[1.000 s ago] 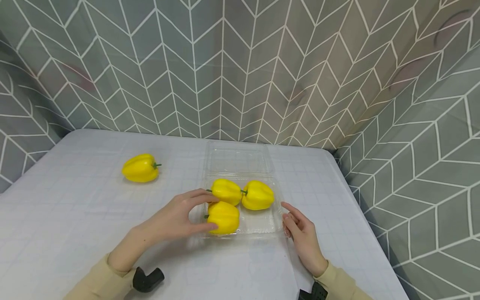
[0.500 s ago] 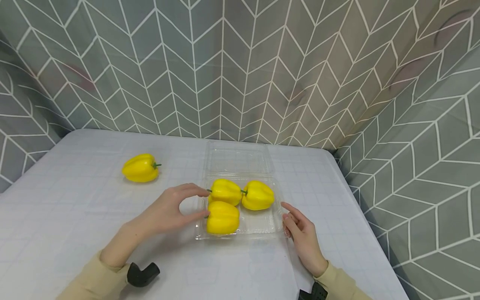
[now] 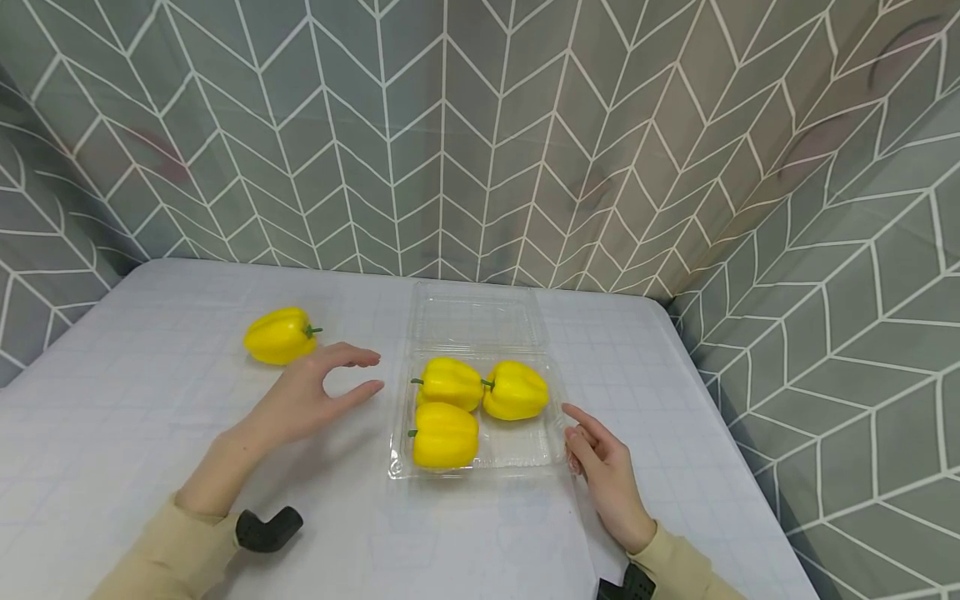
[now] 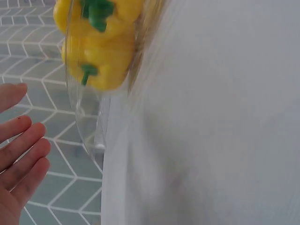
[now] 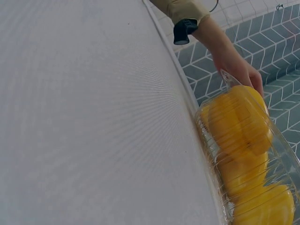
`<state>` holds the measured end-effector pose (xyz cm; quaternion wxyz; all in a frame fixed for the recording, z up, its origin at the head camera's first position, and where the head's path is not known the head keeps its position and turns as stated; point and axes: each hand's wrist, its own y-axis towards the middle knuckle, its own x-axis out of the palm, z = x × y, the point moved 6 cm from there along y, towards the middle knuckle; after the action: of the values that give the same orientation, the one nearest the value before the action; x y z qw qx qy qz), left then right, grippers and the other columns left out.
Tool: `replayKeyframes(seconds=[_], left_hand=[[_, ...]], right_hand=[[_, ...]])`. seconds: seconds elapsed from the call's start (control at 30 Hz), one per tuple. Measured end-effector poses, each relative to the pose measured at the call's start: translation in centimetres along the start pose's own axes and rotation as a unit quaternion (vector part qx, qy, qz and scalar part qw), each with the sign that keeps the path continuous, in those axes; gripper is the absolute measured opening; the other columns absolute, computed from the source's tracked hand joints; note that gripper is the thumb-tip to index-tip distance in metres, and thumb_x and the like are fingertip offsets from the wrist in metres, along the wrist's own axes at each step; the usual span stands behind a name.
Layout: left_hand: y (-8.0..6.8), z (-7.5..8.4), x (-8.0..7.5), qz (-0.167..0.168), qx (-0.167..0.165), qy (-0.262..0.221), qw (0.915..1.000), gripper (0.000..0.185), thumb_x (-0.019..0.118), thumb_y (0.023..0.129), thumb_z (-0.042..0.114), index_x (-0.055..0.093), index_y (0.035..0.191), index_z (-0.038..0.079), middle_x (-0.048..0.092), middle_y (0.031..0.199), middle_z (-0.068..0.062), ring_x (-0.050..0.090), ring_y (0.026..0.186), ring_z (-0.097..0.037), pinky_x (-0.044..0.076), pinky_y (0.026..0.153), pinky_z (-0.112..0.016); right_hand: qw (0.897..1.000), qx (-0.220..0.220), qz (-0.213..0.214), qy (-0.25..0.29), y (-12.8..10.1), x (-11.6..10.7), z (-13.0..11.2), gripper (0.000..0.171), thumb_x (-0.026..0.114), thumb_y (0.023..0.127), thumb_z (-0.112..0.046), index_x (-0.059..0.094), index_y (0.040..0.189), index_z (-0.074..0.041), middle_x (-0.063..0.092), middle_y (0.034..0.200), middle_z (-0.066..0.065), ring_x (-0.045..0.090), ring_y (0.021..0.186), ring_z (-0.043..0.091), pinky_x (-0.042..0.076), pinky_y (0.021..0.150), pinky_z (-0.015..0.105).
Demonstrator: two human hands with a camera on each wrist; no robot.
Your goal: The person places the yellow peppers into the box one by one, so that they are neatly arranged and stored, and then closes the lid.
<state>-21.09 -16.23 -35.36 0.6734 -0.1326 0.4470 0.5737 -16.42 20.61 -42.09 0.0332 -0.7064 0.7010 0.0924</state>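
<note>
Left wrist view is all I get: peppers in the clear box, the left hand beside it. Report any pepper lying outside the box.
Observer: One pepper lies on the table, to the left of the clear box.
Operator: Noted. Now tell me where the right hand is.
Observer: The right hand is at the right edge of the box, fingers by the rim.

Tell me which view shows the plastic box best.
The head view: the plastic box shows from above, open lid included. The left wrist view catches only part; the right wrist view shows one side, cut off at the edge.
</note>
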Motion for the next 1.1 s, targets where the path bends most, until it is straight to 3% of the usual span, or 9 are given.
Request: replayKeyframes(seconds=[0.4, 0.6, 0.87, 1.1], left_hand=[[0.2, -2.8, -1.7, 0.048, -0.04, -0.003, 0.998, 0.035, 0.069, 0.084, 0.036, 0.065, 0.111, 0.015, 0.066, 0.11, 0.003, 0.059, 0.104, -0.017, 0.046, 0.093, -0.04], [0.1, -3.5, -2.6, 0.07, -0.054, 0.01, 0.996, 0.035, 0.067, 0.086, 0.031, 0.064, 0.114, 0.01, 0.066, 0.11, -0.004, 0.059, 0.105, -0.024, 0.046, 0.092, -0.045], [-0.2, -4.2, -4.5, 0.136, -0.074, 0.018, 0.9878, 0.032, 0.067, 0.086, 0.019, 0.064, 0.115, 0.008, 0.064, 0.113, -0.013, 0.055, 0.106, -0.032, 0.041, 0.094, -0.05], [-0.3, -5.1, -5.0, 0.15, -0.076, 0.052, 0.9844, 0.036, 0.069, 0.082, 0.013, 0.061, 0.116, 0.002, 0.06, 0.118, -0.02, 0.053, 0.109, -0.04, 0.04, 0.093, -0.056]], right_hand=[[1.0, -0.002, -0.001, 0.001, 0.0, 0.0, -0.1, 0.04, 0.055, 0.095, -0.025, 0.052, 0.131, -0.01, 0.046, 0.07, 0.005, 0.044, 0.06, 0.013, 0.042, 0.052, 0.029], [1.0, 0.0, -0.001, 0.002, 0.0, 0.0, -0.1, 0.039, 0.055, 0.095, -0.025, 0.052, 0.131, -0.01, 0.047, 0.071, 0.006, 0.044, 0.06, 0.013, 0.042, 0.052, 0.029], [1.0, 0.007, 0.0, 0.003, 0.0, 0.0, 0.0, 0.039, 0.055, 0.095, -0.025, 0.052, 0.131, -0.012, 0.047, 0.072, 0.006, 0.044, 0.06, 0.013, 0.042, 0.053, 0.028], [1.0, 0.008, -0.002, 0.004, 0.0, 0.0, 0.0, 0.04, 0.055, 0.095, -0.025, 0.051, 0.132, -0.011, 0.047, 0.072, 0.006, 0.044, 0.06, 0.013, 0.042, 0.053, 0.028]])
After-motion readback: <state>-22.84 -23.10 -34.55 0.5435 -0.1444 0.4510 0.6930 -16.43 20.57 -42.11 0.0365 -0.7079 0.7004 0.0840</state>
